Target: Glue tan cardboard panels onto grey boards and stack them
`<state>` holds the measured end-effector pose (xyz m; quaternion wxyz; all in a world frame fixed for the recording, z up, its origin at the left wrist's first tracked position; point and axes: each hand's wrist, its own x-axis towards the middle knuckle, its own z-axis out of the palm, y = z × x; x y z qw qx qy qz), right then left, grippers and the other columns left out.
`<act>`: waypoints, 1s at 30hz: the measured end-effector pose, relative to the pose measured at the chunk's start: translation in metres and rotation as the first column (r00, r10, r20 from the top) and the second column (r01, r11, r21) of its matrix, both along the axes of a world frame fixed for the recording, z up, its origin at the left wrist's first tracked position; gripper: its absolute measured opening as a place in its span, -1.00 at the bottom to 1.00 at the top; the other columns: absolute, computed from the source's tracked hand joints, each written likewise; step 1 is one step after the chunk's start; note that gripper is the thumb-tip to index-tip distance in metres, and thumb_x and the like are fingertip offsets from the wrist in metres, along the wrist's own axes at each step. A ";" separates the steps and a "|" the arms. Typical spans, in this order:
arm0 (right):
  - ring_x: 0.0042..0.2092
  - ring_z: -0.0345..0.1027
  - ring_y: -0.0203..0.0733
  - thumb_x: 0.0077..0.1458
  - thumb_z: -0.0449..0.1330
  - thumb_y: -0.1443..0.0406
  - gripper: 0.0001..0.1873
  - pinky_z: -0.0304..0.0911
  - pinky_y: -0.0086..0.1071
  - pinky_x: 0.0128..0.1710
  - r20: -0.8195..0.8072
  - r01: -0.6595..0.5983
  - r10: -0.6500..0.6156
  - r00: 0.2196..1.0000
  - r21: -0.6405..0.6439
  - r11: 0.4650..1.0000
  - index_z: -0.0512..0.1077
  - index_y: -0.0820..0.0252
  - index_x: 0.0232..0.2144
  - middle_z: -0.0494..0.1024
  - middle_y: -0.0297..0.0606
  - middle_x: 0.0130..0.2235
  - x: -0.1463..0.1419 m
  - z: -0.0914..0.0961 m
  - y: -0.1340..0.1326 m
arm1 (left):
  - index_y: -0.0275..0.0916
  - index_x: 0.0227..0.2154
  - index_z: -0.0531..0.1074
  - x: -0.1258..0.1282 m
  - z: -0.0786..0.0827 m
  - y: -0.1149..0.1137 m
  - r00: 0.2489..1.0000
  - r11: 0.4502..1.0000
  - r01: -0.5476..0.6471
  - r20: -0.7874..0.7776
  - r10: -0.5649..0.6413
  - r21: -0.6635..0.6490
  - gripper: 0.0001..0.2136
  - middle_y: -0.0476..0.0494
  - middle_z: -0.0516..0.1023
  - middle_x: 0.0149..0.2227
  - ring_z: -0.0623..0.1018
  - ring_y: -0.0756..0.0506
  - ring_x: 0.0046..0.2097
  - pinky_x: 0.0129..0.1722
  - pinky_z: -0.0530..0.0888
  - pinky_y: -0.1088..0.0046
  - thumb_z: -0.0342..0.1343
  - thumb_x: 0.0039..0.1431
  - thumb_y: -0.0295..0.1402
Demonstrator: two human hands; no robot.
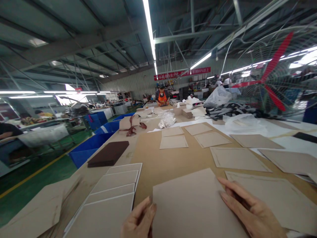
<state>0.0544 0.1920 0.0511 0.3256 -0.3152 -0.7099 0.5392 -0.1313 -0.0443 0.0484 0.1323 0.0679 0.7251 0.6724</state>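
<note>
Between my two hands I hold a flat beige sheet (190,205) over the near end of the table. My left hand (140,219) pinches its left edge, thumb and fingers together. On the opposite edge my right hand (252,208) grips the sheet between thumb and forefinger. Several beige panels with pale edges (109,208) lie overlapped to the left of my left hand. More beige panels (240,159) are spread flat on the right, one of them (277,198) partly behind my right hand. The lower part of the held sheet runs out of view.
A dark brown stack (109,153) lies at the table's left edge, beside blue bins (84,152). Loose beige sheets (37,208) overhang the near left. A big fan (267,81) with red blades stands at right, near plastic bags (218,96). One person (162,96) is at the far end.
</note>
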 end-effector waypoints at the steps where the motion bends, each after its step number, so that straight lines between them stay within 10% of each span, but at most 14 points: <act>1: -0.22 0.50 -0.07 -0.14 0.34 -0.06 -0.46 0.43 -0.40 -0.24 0.013 -0.003 0.003 1.000 -0.023 1.000 0.61 -0.05 -0.09 0.58 -0.28 -0.27 0.003 -0.005 0.000 | -0.14 -0.25 0.63 0.001 -0.001 -0.002 0.999 0.999 0.013 -0.033 -0.014 -0.039 -0.54 -0.12 0.63 -0.38 0.59 -0.18 -0.27 -0.30 0.50 0.38 0.37 -0.22 0.01; 10: -0.42 0.46 -0.11 -0.18 0.36 -0.01 -0.45 0.40 -0.40 -0.49 0.258 0.077 -0.019 0.966 -0.219 0.973 0.60 0.00 -0.10 0.55 -0.34 -0.44 0.041 -0.030 -0.015 | -0.16 -0.27 0.60 0.048 -0.013 -0.021 0.952 0.970 0.094 -0.264 -0.153 -0.224 -0.74 -0.08 0.54 -0.37 0.54 -0.12 -0.28 -0.31 0.48 0.46 0.22 0.07 -0.13; 30: -0.36 0.42 -0.16 -0.04 0.17 -0.12 -0.42 0.31 -0.32 -0.36 0.393 -0.029 -0.046 0.918 0.181 0.983 0.58 0.06 -0.09 0.51 -0.30 -0.35 -0.016 -0.042 0.008 | -0.27 -0.08 0.46 0.010 -0.025 0.012 0.829 0.788 -0.045 -0.463 -0.314 -0.614 -0.72 -0.18 0.50 -0.21 0.53 -0.16 -0.18 -0.14 0.48 0.25 -0.03 0.25 -0.30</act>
